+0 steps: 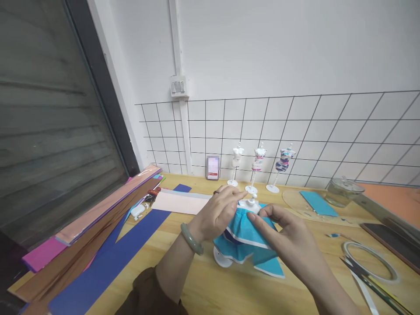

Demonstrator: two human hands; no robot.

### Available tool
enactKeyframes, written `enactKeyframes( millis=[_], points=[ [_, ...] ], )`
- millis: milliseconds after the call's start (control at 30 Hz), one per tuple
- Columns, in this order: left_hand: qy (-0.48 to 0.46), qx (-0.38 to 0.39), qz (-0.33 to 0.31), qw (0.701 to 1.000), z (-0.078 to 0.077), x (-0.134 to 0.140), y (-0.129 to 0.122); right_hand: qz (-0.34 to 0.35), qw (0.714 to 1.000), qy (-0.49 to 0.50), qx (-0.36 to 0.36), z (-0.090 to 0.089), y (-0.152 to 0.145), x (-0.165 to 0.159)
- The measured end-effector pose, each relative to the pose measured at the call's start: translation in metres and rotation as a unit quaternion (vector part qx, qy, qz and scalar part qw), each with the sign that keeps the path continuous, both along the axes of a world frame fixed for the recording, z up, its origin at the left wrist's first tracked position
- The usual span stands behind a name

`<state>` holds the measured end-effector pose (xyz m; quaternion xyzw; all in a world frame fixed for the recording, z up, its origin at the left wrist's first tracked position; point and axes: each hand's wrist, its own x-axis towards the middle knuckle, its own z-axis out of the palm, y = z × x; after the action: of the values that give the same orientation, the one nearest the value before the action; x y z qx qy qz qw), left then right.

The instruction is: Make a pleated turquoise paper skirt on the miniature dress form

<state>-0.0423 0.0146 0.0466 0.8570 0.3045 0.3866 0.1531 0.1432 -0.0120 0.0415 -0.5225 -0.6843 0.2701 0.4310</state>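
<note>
1. Turquoise doll dress (244, 229) with white edging sits on a white miniature mannequin (252, 203) at the near middle of the table (205, 286), between the two hands; the mannequin's round base shows below left of the hem.
2. Behind rises a white wall (262, 48), its lower part crossed by a black wire grid (229, 120).
3. Across the wooden table's left side lies a long dark-blue strip (118, 253), beside a stack of brown sheets (82, 258); a pale-pink sheet (182, 203) reaches behind the left hand.
4. Left hand (219, 210): its grip is nearly flat, fingers stretched together over the dress's upper left edge. I cannot tell whether the thumb has hold of any fabric.
5. Right hand (287, 229): its grip is slightly parted, thumb against the gathered front, index finger bent by the mannequin's shoulder. Whether it pinches the dress, I cannot tell.
6. Three more miniature mannequins stand near the grid, one plain white (236, 157), two with coloured patches (258, 159) (285, 162).
7. At right rear is a lidded glass jar (343, 192); nearer lies a tape roll (395, 273).
8. Upright before the grid is a smartphone (213, 167).
9. Smallest are a white earbud case (138, 211) and, beside it, loose earbuds (138, 217).
</note>
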Motion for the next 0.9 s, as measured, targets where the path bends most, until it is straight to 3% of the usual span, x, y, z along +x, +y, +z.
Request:
enactKeyframes(
  millis=[233,567,733,900],
  points=[
    [-0.132,-0.083,0.008,0.988,0.004,0.002,-0.001,-0.001,1.000,0.008,0.010,-0.002,0.000,0.002],
    [-0.137,-0.015,0.058,0.989,0.009,0.009,-0.009,-0.014,1.000,0.012,0.017,-0.003,0.000,0.001],
    [-0.149,-0.084,0.086,0.981,0.009,0.013,-0.010,-0.006,1.000,-0.006,0.011,-0.002,0.000,0.002],
    [-0.173,-0.151,0.111,0.967,0.009,0.013,-0.009,-0.028,0.998,-0.025,0.059,0.000,-0.004,0.004]
  ],
)
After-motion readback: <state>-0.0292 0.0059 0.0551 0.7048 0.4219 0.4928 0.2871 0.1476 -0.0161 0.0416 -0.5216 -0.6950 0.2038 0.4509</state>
